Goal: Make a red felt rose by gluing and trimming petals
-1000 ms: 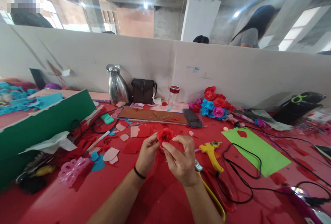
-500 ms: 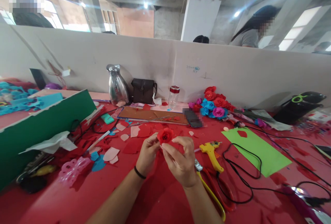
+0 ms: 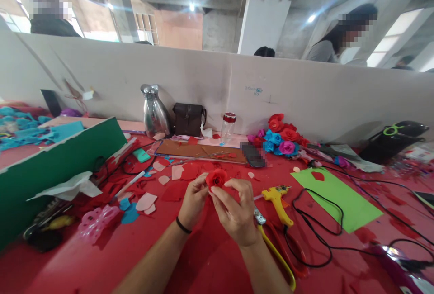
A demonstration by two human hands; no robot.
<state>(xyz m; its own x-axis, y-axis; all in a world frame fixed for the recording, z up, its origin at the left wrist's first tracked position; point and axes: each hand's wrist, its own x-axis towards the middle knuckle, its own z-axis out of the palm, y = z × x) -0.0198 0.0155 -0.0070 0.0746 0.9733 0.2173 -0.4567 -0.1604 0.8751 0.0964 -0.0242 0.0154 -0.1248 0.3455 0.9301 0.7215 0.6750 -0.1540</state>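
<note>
Blue scraps (image 3: 23, 126) lie at the far left of the red worktop (image 3: 74, 271), between nine and ten o'clock from the red flower (image 3: 216, 177). A green panel (image 3: 68, 158) stands on edge at nine o'clock, crumpled white paper (image 3: 69, 186) in front of it. A pink openwork piece (image 3: 97, 224) lies at eight. I note a steel flask (image 3: 154, 113) upright between ten and eleven and, just beside it, a dark bag (image 3: 188, 118) at eleven, both before the white partition (image 3: 118, 81).

The left hand (image 3: 194, 200), at eight, wears a dark wristband (image 3: 183, 226); its fingers are folded in, fingertips closed on the flower's left edge. The flower is held above the worktop, its face tipped toward the wearer. A red-lidded jar (image 3: 228, 127) stands between twelve and one. The right hand (image 3: 237, 212), between four and five, is half curled, its fingertips on the flower's lower and right edges.

A phone (image 3: 253, 155) lies at two, with bunched flowers (image 3: 281, 135) beyond. Pliers (image 3: 271, 244) lie between four and five, near the right hand; a yellow glue gun (image 3: 278, 203) lies past three. At three, I observe a lime sheet (image 3: 342, 208).
</note>
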